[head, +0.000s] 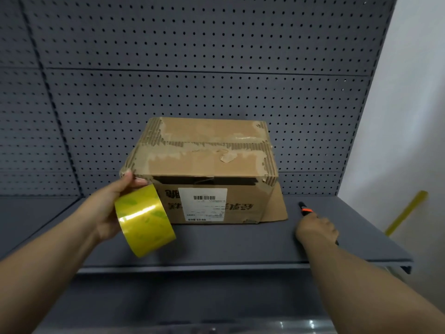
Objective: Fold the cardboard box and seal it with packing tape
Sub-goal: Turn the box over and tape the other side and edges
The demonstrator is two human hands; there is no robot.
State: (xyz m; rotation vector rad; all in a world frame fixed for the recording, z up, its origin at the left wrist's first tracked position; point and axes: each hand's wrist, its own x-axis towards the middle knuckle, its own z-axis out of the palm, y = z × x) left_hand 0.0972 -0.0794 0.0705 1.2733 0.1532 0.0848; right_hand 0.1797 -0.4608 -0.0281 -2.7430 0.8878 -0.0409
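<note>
The worn cardboard box (204, 165) sits on the grey shelf (240, 244) against the pegboard (192, 56), top flaps folded down and white label (203, 204) facing forward. The left hand (108, 208) holds the yellow packing tape roll (144, 220) at the box's near left corner, fingers (140, 182) curled round it. To the box's right, the right hand (315, 229) has its fingers closed round a black-and-orange cutter (304, 208).

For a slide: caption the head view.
Left hand holds yellow tape roll by cardboard box on grey shelf; right hand grips a black tool.
</note>
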